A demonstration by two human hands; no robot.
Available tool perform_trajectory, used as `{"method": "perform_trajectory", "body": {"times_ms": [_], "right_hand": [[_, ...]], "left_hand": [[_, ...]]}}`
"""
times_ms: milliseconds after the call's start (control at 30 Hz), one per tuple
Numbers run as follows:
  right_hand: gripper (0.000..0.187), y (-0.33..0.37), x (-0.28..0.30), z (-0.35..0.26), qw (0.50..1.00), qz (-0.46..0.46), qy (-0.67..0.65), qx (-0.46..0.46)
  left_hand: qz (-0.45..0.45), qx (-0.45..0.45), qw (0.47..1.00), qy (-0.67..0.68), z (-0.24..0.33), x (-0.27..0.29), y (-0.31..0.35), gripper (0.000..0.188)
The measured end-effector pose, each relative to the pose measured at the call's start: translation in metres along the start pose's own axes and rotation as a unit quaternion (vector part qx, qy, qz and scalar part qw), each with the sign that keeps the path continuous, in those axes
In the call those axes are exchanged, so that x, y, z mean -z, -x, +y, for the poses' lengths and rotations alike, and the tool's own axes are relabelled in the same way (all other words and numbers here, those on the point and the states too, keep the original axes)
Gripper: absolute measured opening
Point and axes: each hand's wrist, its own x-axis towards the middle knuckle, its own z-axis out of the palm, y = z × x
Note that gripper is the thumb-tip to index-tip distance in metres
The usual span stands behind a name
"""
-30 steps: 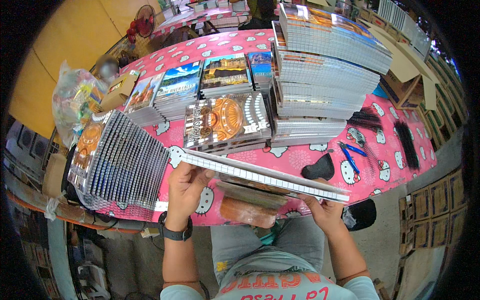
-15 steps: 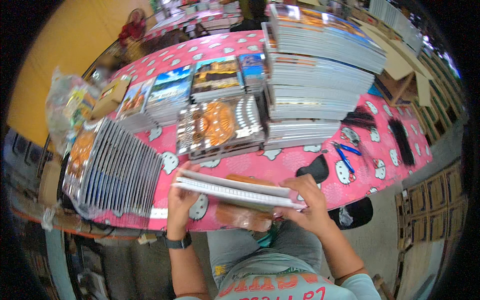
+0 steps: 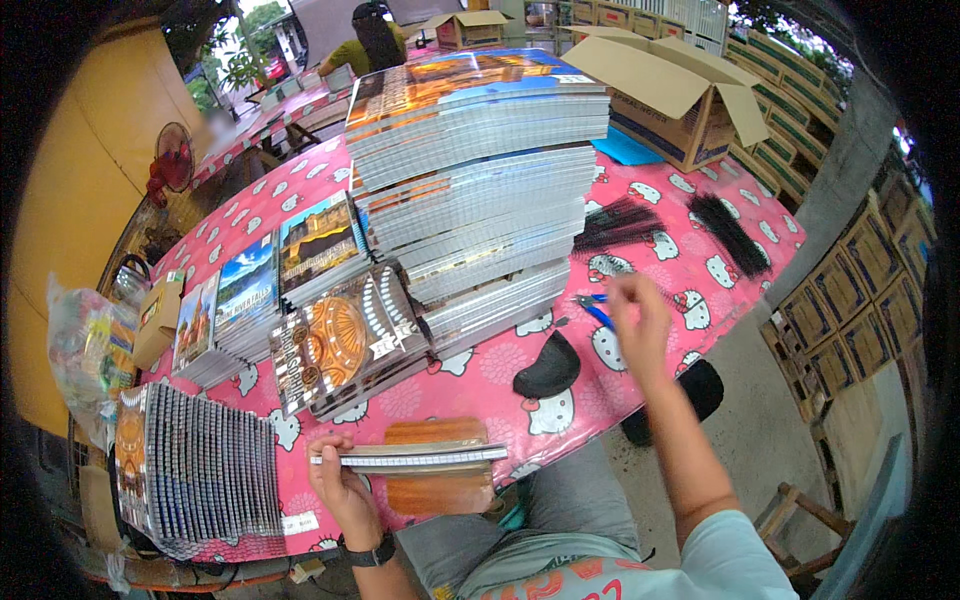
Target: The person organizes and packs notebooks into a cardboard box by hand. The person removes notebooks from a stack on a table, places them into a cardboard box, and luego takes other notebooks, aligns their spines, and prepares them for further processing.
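Note:
My left hand (image 3: 342,488) grips the left end of an unbound notebook (image 3: 430,457), a thin sheaf of pages with a row of punched holes along its edge. The sheaf is held edge-up over a brown wooden block (image 3: 440,495) at the table's front. My right hand (image 3: 640,318) is off the notebook, over the table to the right, its fingers curled together; what they hold, if anything, cannot be made out. Beside those fingers lie blue-handled cutters (image 3: 598,312) and a dark spiral coil (image 3: 608,266).
A tall stack of notebooks (image 3: 480,190) rises mid-table, with shorter piles (image 3: 345,340) at its left. Spiral-bound notebooks (image 3: 200,465) stack at front left. Black coils (image 3: 728,235), a black pouch (image 3: 547,366) and an open carton (image 3: 680,110) lie right. Another person (image 3: 370,45) sits far back.
My right hand has let go of the notebook and moved right and away to the cutters and coil. My left hand keeps the notebook. The view has turned to the right.

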Motion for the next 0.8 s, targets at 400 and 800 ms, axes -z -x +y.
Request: {"method": "perform_trajectory", "body": {"times_ms": [400,800], "right_hand": [[0.021,-0.077,0.035,0.157,0.949,-0.159,0.273,0.01],[0.034,-0.107,0.082,0.139,0.968,-0.001,0.228,0.104]], "left_hand": [[0.012,0.009,1.0,0.001,-0.008,-0.006,-0.005,0.015],[-0.002,-0.015,0.997,-0.082,-0.003,0.0,-0.005,0.036]]}}
